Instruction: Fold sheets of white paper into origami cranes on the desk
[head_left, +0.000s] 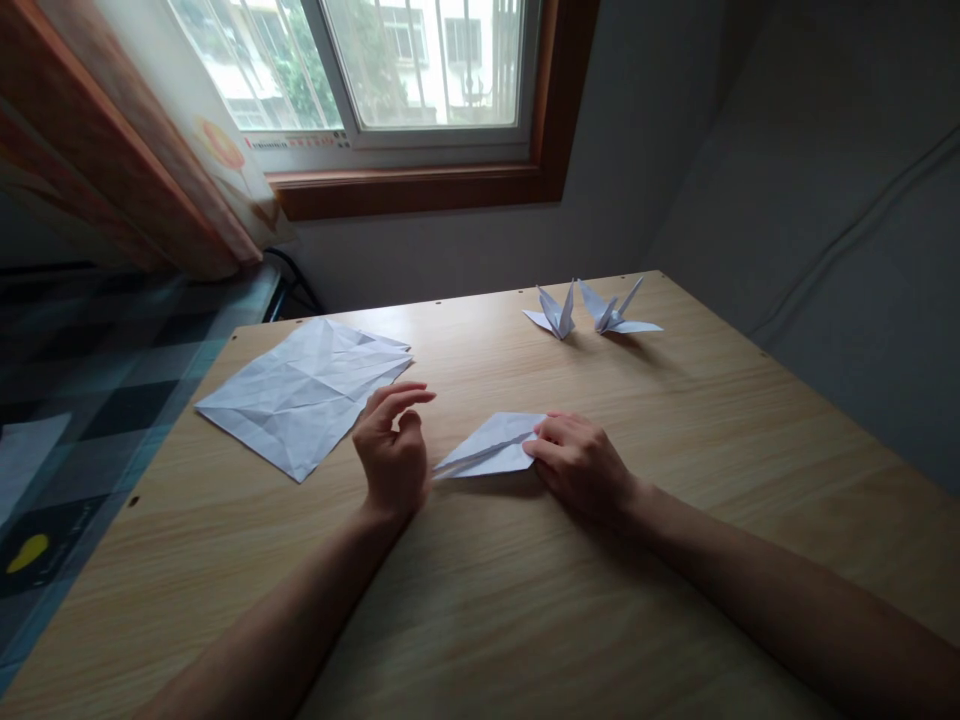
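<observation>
A folded white paper (491, 448), kite-shaped with a slit along its middle, lies on the wooden table in front of me. My right hand (581, 458) grips its right end between thumb and fingers. Just past the paper's pointed left tip is my left hand (391, 445), its side resting on the table. It holds nothing, and its fingers are apart and partly curled. Behind and left of that hand lie creased, unfolded white paper sheets (300, 385), seemingly overlapping.
Two folded paper cranes, a left crane (555, 312) and a right crane (616, 312), stand near the table's far edge. The wooden table (465, 600) meets a checked cloth surface (112, 420) at left. A window (435, 70) and curtain (142, 130) are beyond.
</observation>
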